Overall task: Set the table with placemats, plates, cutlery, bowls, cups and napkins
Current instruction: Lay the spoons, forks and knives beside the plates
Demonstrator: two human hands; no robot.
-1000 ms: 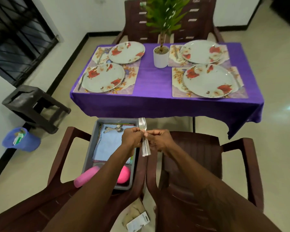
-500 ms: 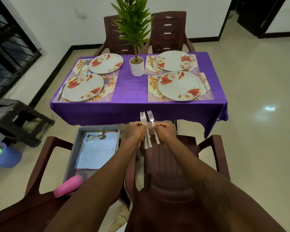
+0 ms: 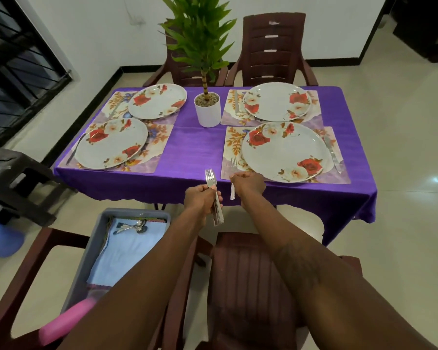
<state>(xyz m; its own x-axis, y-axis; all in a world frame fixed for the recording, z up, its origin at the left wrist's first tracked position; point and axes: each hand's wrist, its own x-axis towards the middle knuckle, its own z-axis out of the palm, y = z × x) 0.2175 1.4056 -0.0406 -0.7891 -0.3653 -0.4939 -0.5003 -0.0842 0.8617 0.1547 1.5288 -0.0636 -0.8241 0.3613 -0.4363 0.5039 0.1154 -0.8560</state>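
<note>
My left hand [image 3: 202, 198] grips a bundle of forks [image 3: 214, 195], tines up, in front of the table's near edge. My right hand [image 3: 248, 183] pinches a single fork [image 3: 233, 165], its tines over the left side of the near right placemat [image 3: 232, 157], beside the near right plate [image 3: 286, 151]. Several floral plates sit on floral placemats on the purple tablecloth [image 3: 195, 150]; the near left plate [image 3: 111, 142] is one. A knife [image 3: 333, 154] lies right of the near right plate.
A white potted plant [image 3: 208, 109] stands mid-table. A grey tray [image 3: 101, 251] on the left chair holds spoons [image 3: 134, 227], blue napkins [image 3: 127, 248] and a pink cup [image 3: 66, 322]. A brown chair [image 3: 250, 281] is below my arms; a dark stool [image 3: 15, 183] stands left.
The view moved closer to the table. My right hand carried one fork forward from the bundle to the near right placemat; my left hand followed with the rest.
</note>
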